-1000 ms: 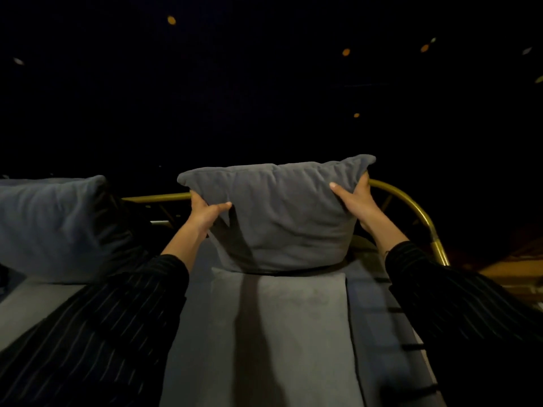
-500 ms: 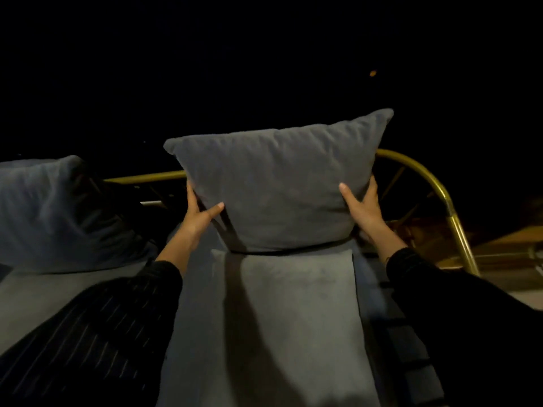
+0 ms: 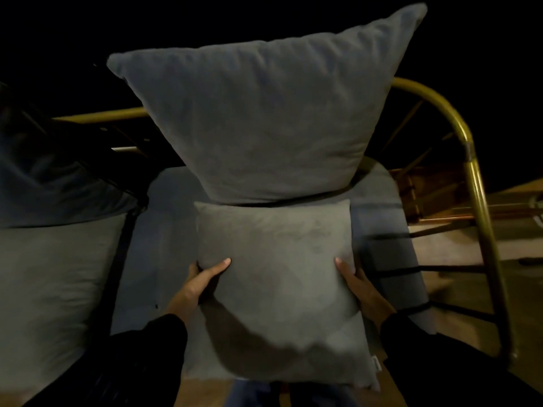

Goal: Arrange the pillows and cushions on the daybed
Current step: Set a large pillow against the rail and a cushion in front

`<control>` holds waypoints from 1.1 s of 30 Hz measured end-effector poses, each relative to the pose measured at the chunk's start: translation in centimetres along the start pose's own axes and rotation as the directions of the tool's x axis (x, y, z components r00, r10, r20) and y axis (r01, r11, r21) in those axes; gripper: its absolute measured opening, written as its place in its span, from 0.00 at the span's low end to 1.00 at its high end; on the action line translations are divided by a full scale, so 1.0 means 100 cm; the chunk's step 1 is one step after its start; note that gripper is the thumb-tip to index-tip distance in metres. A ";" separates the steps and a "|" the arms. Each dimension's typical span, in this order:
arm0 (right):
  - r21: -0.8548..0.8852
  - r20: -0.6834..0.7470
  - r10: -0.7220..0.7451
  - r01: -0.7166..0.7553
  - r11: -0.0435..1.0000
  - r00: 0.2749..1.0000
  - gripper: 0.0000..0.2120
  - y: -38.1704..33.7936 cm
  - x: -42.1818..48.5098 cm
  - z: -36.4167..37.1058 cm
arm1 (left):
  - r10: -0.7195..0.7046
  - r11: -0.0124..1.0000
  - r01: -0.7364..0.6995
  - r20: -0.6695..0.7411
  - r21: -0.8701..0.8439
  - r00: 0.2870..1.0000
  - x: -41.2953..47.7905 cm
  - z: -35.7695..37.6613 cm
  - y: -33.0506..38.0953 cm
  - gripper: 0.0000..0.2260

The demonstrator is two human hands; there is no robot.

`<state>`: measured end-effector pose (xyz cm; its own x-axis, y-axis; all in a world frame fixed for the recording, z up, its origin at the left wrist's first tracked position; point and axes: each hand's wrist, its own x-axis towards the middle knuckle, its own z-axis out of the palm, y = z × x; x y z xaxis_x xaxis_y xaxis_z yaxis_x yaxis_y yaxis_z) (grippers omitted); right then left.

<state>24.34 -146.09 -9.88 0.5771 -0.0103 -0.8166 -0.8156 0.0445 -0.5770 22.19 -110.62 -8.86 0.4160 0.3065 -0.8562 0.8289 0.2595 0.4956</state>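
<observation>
A large grey pillow (image 3: 264, 118) stands upright against the brass rail (image 3: 458, 124) at the back of the daybed, with no hand on it. In front of it a smaller grey cushion (image 3: 279, 283) lies flat on the blue-grey mattress (image 3: 164, 230). My left hand (image 3: 202, 283) grips the cushion's left edge, thumb on top. My right hand (image 3: 358, 286) holds its right edge. Both arms wear dark striped sleeves.
At the left, another dark pillow (image 3: 53, 183) leans at the back above a flat grey cushion (image 3: 50, 289). The brass frame curves down the right side (image 3: 482, 230); wooden flooring (image 3: 458, 254) lies beyond it. The background is black.
Both hands let go of the large upright pillow, which stays leaning on the rail, and dropped to grip the sides of the flat cushion. The view moved closer and lower.
</observation>
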 end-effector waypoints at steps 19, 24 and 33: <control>-0.171 -0.063 -0.222 0.209 0.963 0.973 0.46 -0.040 0.034 -0.052 | -0.002 0.989 -0.006 -0.052 -0.149 0.999 -0.018 0.058 -0.014 0.48; -0.139 -0.001 -0.194 0.192 0.972 0.981 0.36 -0.043 0.025 -0.054 | 0.041 0.996 -0.044 -0.043 -0.082 0.998 0.000 0.060 -0.013 0.57; -0.363 -0.137 -0.102 0.046 0.931 0.985 0.35 -0.041 0.039 -0.032 | -0.044 0.999 0.045 -0.047 0.021 0.998 -0.005 0.058 -0.002 0.60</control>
<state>29.85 -149.48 -10.77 0.6463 -0.1516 -0.7479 -0.7477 -0.3220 -0.5808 24.05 -116.14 -9.40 0.3609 0.3377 -0.8693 0.8546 0.2535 0.4532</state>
